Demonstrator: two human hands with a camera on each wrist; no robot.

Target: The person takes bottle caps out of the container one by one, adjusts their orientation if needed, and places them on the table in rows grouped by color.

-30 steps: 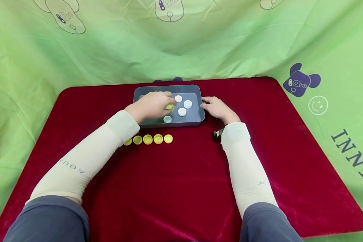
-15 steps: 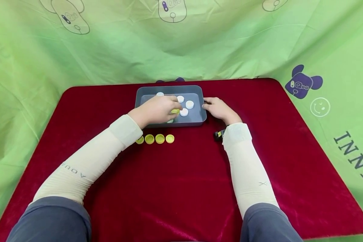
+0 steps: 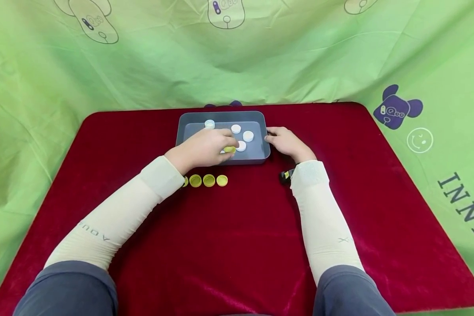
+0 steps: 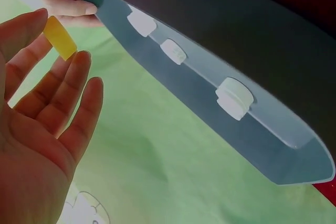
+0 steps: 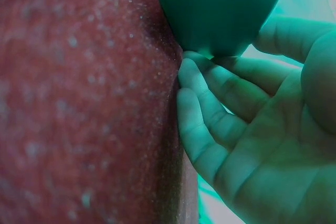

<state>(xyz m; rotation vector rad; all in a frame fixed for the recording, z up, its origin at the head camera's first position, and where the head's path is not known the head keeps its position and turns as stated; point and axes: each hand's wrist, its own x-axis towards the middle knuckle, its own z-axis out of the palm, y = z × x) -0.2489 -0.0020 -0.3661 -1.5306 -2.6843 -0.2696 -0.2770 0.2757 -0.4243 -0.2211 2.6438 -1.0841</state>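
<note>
The left hand (image 3: 205, 147) pinches a yellow cap (image 3: 230, 149) between thumb and fingers, over the gray tray (image 3: 242, 116); more yellow caps (image 3: 209, 180) lie in a row on the red-covered counter (image 3: 237, 237), in front of the tray. Three white caps (image 3: 248, 136) rest inside, near the pinched cap. The right hand (image 3: 287, 143) holds the tray's right end between thumb and fingers.
</note>
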